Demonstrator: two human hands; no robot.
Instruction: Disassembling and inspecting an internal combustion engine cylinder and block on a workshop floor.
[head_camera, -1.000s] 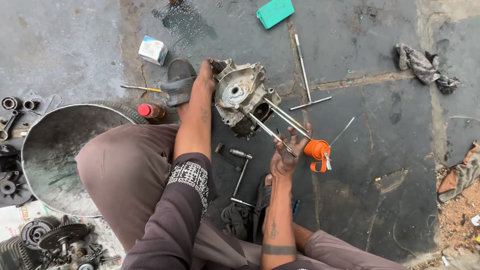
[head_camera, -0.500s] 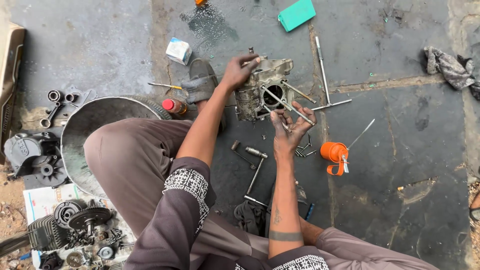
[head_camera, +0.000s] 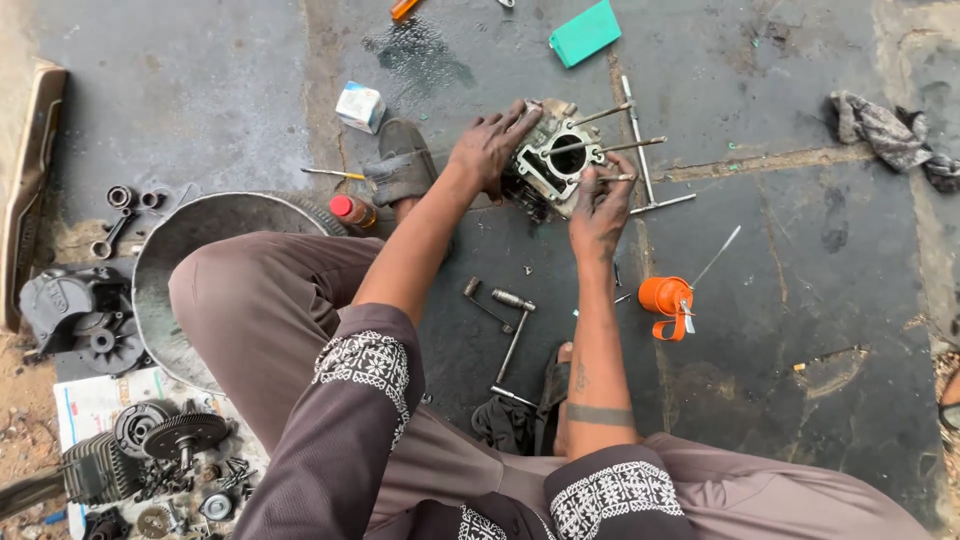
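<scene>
Gripping engine casing (head_camera: 553, 165), open floor (head_camera: 790, 230) rightward

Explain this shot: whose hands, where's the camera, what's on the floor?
One view, from a camera on the person's head, looking down at their own two hands. The person sits on a dark stone floor. The left hand steadies a metal engine block with long studs; the right hand grips one stud. Around them lie an orange oil can, a T-wrench, a metal basin, a green card, a rag and gears at lower left.
</scene>
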